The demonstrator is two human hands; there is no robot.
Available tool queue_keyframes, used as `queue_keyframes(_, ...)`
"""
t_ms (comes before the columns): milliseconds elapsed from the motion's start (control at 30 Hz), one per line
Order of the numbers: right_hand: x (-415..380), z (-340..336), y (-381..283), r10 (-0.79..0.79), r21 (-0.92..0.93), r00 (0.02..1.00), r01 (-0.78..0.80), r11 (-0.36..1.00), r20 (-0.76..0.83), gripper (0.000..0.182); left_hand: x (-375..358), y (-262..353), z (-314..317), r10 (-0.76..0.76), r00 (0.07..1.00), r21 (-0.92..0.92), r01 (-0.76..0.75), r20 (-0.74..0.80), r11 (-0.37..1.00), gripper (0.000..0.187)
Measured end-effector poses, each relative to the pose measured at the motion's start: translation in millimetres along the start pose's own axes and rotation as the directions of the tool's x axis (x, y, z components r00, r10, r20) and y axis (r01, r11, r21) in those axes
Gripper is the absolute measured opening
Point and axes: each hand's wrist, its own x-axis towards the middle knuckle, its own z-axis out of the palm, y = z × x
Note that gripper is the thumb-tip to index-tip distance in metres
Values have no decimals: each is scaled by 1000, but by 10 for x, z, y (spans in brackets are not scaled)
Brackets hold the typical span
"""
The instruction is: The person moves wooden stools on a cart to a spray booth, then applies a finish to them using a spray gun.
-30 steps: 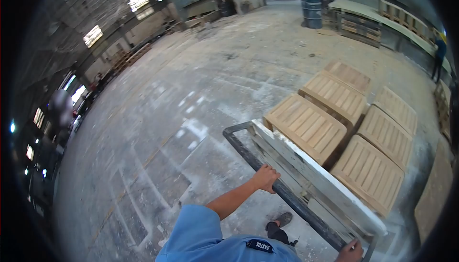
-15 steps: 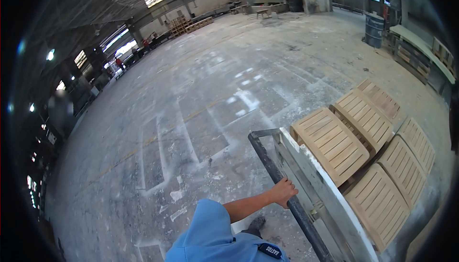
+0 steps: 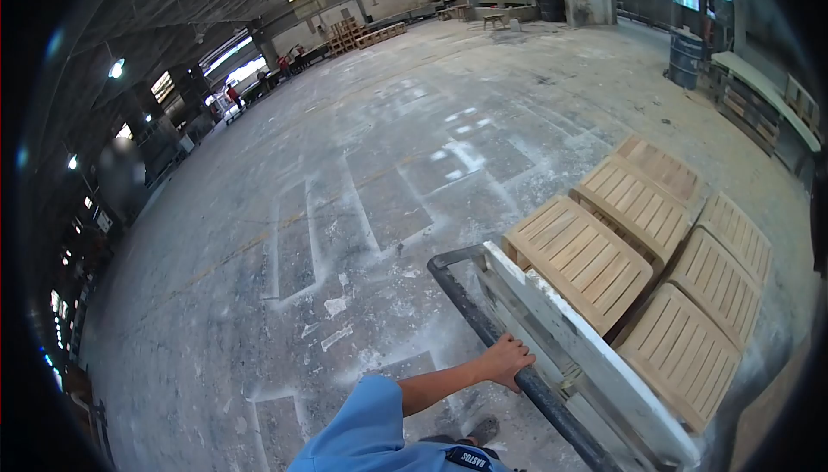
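My left hand (image 3: 506,362) is closed round the dark metal push bar (image 3: 470,304) of a cart, with my bare forearm reaching in from a blue sleeve. Behind the bar stands the cart's pale end board (image 3: 595,351), its edge worn. On the cart lie stacks of slatted wooden panels in two rows, including a near panel (image 3: 578,261), one further back (image 3: 634,205) and one at the right (image 3: 681,356). My right hand is not in view.
A blue drum (image 3: 684,58) stands by a long bench (image 3: 763,97) at the upper right. Wooden pallets (image 3: 349,34) are stacked at the far wall. A distant person in red (image 3: 233,95) is at the upper left. My shoe (image 3: 485,430) is on the chalk-marked concrete floor.
The floor markings and background have shifted right and slightly down in the view, while the cart appears a little further left. My left hand is still closed on the bar.
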Motion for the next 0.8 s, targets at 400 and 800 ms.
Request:
queue_keyframes(400,-912,-480,1103,118,209,989,-135,969,92,14,-1572,196,614,-597,601,-242,568,-531,787,22)
queue_keyframes(800,-626,197,2663,-79,449,990,17,893,119,12,-1441,1824,895,-713,451,-266,712,-537,650,21)
